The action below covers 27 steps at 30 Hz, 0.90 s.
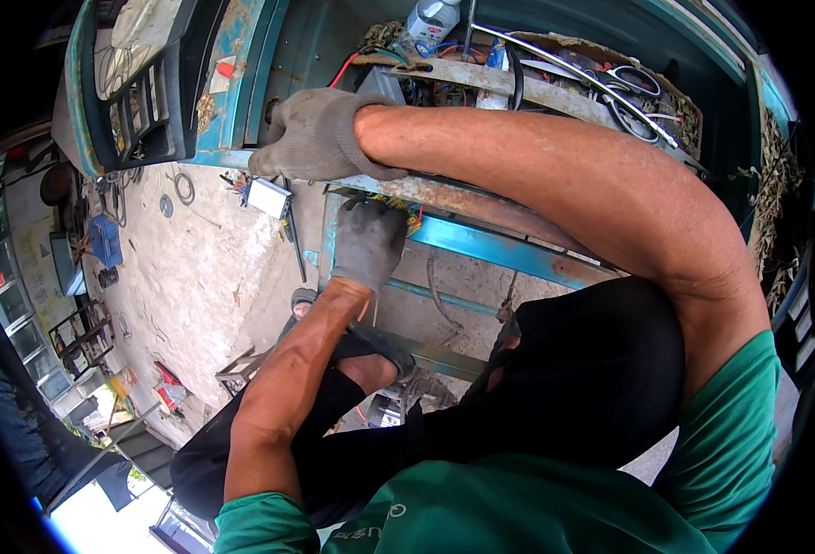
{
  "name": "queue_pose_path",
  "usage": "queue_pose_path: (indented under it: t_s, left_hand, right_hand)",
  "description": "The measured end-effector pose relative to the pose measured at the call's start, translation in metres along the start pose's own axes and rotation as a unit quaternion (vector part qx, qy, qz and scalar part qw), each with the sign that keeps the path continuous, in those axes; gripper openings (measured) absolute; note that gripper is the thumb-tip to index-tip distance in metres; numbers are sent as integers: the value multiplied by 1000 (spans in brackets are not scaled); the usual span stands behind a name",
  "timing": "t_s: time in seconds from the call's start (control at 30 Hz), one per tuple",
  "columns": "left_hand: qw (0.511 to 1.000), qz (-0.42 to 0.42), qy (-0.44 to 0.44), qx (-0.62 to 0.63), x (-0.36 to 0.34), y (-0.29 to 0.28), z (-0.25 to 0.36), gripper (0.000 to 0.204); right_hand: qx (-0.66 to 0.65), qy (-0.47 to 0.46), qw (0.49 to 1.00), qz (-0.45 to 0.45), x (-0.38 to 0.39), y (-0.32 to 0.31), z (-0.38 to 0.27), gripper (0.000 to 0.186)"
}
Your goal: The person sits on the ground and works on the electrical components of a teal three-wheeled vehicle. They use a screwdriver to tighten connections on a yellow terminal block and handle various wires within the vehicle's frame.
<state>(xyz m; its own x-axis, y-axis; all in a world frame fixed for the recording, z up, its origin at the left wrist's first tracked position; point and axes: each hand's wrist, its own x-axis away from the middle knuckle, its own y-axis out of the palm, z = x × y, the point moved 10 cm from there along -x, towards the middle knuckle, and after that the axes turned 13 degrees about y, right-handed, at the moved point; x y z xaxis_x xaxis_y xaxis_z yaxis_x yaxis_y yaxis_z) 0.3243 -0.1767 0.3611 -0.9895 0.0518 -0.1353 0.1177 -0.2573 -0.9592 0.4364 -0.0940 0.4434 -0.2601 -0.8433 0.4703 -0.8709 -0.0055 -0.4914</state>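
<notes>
My right hand, in a grey glove, reaches from the right across the rusty turquoise metal body, its fingers curled on the edge at the rail's left end. Below it my left hand, also gloved, has its fingers bent in under the rusty rail beside some coloured wires; what they hold is hidden. A turquoise crossbar runs right of that hand. Above my right arm, an open compartment holds a clear bottle, cables, a long metal rod and black-handled tools.
On the concrete floor lie a silver box, cable coils and a blue crate. Dry leaves cling along the right side. My bent legs and sandalled feet are beneath my arms, among metal frame members.
</notes>
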Motion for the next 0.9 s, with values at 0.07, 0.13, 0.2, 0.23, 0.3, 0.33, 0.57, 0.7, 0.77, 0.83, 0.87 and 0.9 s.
queue_pose_path:
  t_s: [0.07,0.13,0.2,0.23,0.3,0.33,0.57,0.7,0.77,0.83,0.87,0.9]
  left_hand:
    - [1000,8,-12,10,2,1,-3,5]
    - [1000,11,-22,19,4,3,-6,6]
    - [999,7,-32,26,6,5,-7,5]
    - [999,4,-28,23,5,5,-6,5]
    - [1000,-1,-20,18,3,5,-4,9]
    - [1000,2,-21,18,4,4,-5,10]
    - [997,6,-53,51,10,3,-8,13]
    - [996,-2,-68,58,6,-6,-8,13]
    - [996,-3,-61,60,3,-10,-5,13]
    - [997,-2,-47,59,2,-11,-4,13]
    - [998,1,-38,57,2,-10,-4,13]
    - [998,3,-28,55,3,-8,-3,12]
  right_hand:
    - [-6,0,1000,-5,1,0,-1,69]
    - [-8,-1,1000,-8,1,1,-1,69]
    - [-6,-3,1000,-11,0,1,-1,68]
    - [-4,-3,1000,-10,0,1,-1,68]
    - [-2,-3,1000,-9,0,1,-1,67]
    - [-6,-5,1000,-9,0,1,-1,67]
    - [-7,-2,1000,-7,0,1,-1,68]
    - [9,-6,1000,5,-2,1,-1,71]
    - [5,-6,1000,-2,-2,2,-1,72]
    - [-1,-5,1000,-10,-1,2,-1,72]
    - [-6,-4,1000,-13,1,1,-1,72]
    - [-10,-3,1000,-17,2,1,-2,72]
